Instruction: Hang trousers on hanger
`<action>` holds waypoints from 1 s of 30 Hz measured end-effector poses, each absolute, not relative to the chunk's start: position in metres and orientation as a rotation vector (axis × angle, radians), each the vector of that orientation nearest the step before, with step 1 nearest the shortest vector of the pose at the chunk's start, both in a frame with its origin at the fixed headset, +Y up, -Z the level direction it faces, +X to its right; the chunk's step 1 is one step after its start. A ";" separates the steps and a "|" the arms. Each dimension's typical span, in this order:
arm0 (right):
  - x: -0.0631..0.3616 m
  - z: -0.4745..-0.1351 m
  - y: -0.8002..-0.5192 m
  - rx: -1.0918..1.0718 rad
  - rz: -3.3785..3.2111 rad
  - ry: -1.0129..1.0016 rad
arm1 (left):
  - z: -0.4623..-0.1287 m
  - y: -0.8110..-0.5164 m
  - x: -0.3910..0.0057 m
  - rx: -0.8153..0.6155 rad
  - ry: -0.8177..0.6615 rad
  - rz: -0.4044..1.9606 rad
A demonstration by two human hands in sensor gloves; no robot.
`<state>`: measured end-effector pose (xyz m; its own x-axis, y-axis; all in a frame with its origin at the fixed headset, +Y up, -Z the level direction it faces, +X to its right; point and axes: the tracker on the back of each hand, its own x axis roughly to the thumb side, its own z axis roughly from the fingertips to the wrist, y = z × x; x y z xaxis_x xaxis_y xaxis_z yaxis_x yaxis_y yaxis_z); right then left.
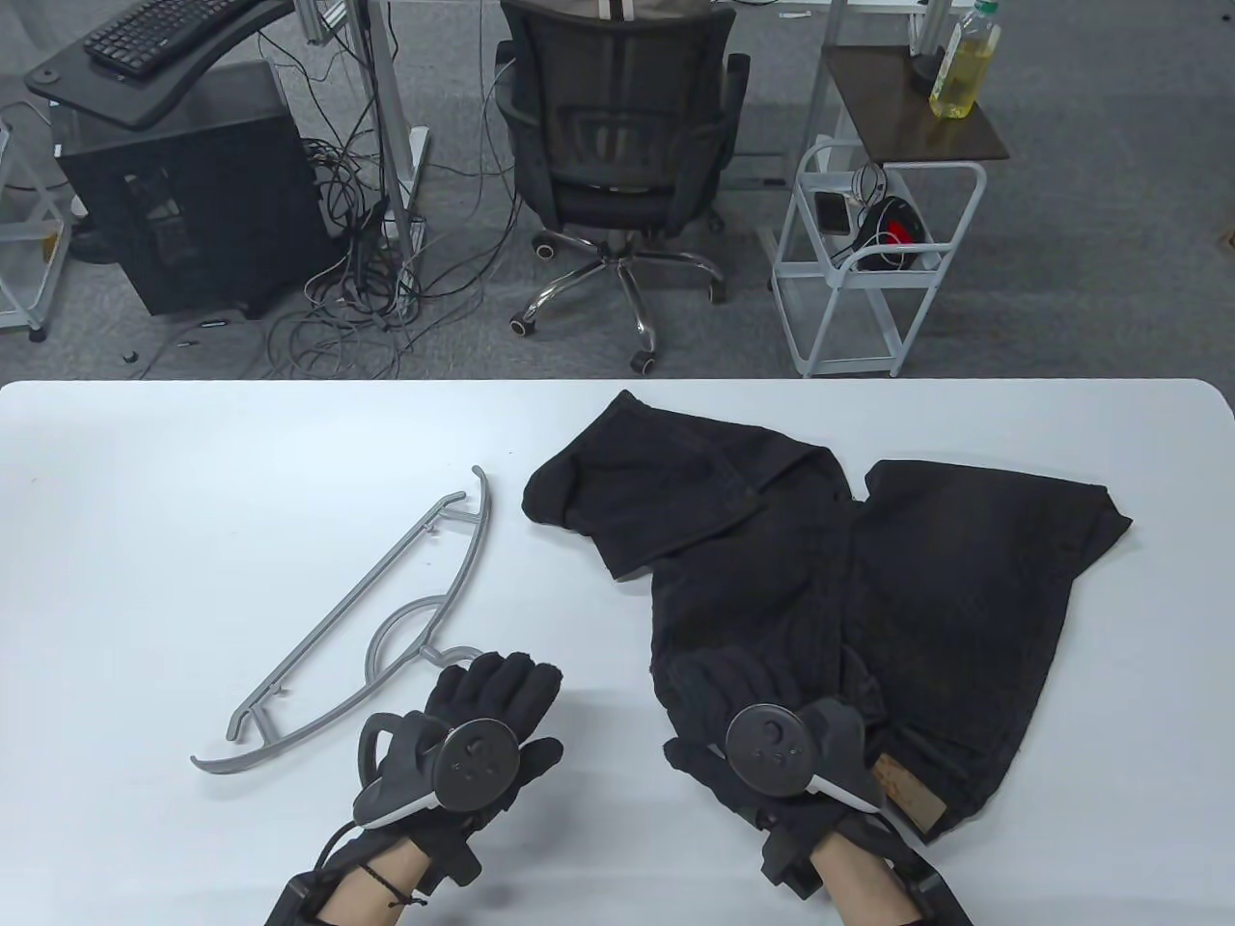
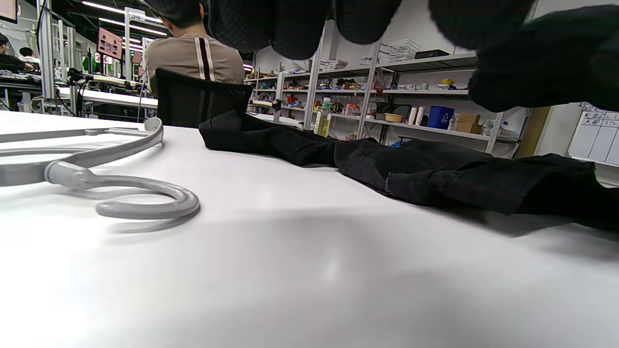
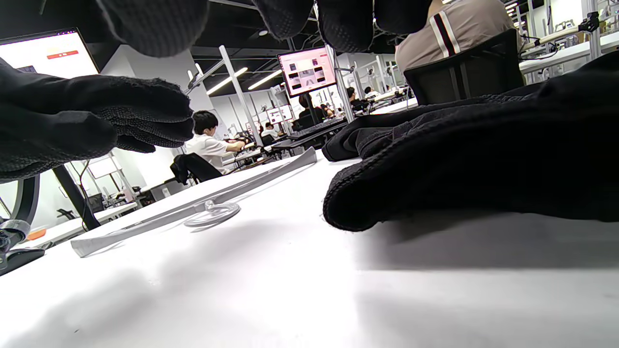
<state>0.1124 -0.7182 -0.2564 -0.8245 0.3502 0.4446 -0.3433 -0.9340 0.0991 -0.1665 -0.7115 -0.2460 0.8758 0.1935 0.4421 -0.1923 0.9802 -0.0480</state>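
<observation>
A grey plastic hanger lies flat on the white table, left of centre, its hook toward me. It also shows in the left wrist view and the right wrist view. Black trousers lie crumpled on the right, with the waistband and its brown patch nearest me. My left hand is open and empty, just right of the hook. My right hand is open over the trousers' near left edge; its fingers hang above the table and grip nothing.
Beyond the table's far edge stand an office chair, a white wire cart and a side table with a bottle. Bare table surface lies between the hanger and the trousers.
</observation>
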 end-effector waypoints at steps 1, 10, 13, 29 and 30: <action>0.112 -0.257 -0.718 0.660 2.696 0.023 | -0.246 -0.711 -0.168 0.000 -0.456 0.204; 0.112 -0.256 -0.719 0.663 2.695 0.025 | -0.255 -0.704 -0.193 0.046 -0.373 0.231; 0.113 -0.256 -0.719 0.664 2.693 0.021 | -0.258 -0.703 -0.204 0.062 -0.332 0.250; 0.112 -0.256 -0.720 0.667 2.693 0.030 | -0.275 -0.711 -0.271 0.059 -0.065 0.356; 0.113 -0.256 -0.720 0.667 2.693 0.030 | -0.276 -0.713 -0.274 0.052 -0.050 0.359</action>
<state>0.1125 -0.7201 -0.2562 -0.8216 0.3535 0.4472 -0.3434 -0.9331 0.1067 -0.2744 -0.7126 -0.2761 0.9350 0.3498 0.0585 -0.3524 0.9349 0.0420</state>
